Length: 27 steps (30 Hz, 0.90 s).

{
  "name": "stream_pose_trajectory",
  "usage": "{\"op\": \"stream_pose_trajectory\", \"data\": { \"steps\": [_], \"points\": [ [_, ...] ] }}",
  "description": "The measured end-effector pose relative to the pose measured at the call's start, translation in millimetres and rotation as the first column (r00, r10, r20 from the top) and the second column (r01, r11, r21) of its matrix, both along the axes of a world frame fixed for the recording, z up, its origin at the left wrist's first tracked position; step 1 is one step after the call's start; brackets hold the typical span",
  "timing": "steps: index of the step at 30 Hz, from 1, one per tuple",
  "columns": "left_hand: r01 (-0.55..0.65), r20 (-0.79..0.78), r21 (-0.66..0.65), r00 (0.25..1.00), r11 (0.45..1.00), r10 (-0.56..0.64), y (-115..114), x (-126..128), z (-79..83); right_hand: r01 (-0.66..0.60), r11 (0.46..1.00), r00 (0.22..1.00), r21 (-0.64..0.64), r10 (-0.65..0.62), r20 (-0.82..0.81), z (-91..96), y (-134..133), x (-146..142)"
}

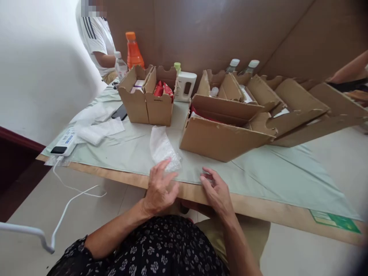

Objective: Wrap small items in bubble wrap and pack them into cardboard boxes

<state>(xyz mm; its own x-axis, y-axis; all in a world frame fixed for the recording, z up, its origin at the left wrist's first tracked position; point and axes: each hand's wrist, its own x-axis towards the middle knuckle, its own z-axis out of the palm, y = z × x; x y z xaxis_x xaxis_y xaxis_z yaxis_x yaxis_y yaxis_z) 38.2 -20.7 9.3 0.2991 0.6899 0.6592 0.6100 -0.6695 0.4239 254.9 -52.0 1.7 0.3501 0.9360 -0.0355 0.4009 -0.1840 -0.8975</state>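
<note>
My left hand (159, 189) rests at the table's front edge, fingers spread and touching the near end of a sheet of bubble wrap (161, 147) lying on the pale green cloth (129, 153). Just right of it, my right hand (215, 189) sits at the same edge with its fingers curled together around a small clear object that I cannot make out. An open cardboard box (218, 136) with something red inside stands just behind my right hand.
Two small open boxes (146, 101) stand at the back left, with red packets in one. An orange bottle (133, 51), a white jug (186, 86), more folded boxes (299, 111), a power strip (64, 143) and a phone (119, 112) lie around. Another person (96, 38) sits far left.
</note>
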Motion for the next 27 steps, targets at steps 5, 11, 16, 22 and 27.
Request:
{"op": "stream_pose_trajectory", "data": {
  "steps": [5, 11, 16, 22, 27],
  "points": [
    [-0.155, -0.039, -0.012, 0.987, 0.988, 0.155, 40, -27, -1.9, -0.119, 0.993, 0.959, -0.018, 0.12, 0.257, 7.3, 54, -27],
    [-0.096, 0.109, -0.343, 0.984, 0.934, 0.141, 62, -25, -31.1, -0.188, 0.979, 0.949, -0.079, 0.202, 0.241, 7.5, 103, -68],
    [0.107, 0.425, -0.626, 0.878, 0.772, 0.223, 46, -31, -21.0, -0.356, 0.935, 0.934, -0.002, 0.356, 0.026, 22.9, 94, -85],
    [0.563, 0.772, -0.633, 0.502, 0.531, 0.389, 39, -24, 9.7, -0.493, 0.841, 0.732, 0.223, 0.539, -0.416, 39.6, 75, -84],
    [0.661, 0.732, -0.65, 0.41, 0.375, 0.545, 48, -25, 12.2, -0.501, 0.848, 0.712, 0.173, 0.518, -0.475, 35.1, 69, -70]
  ]
}}
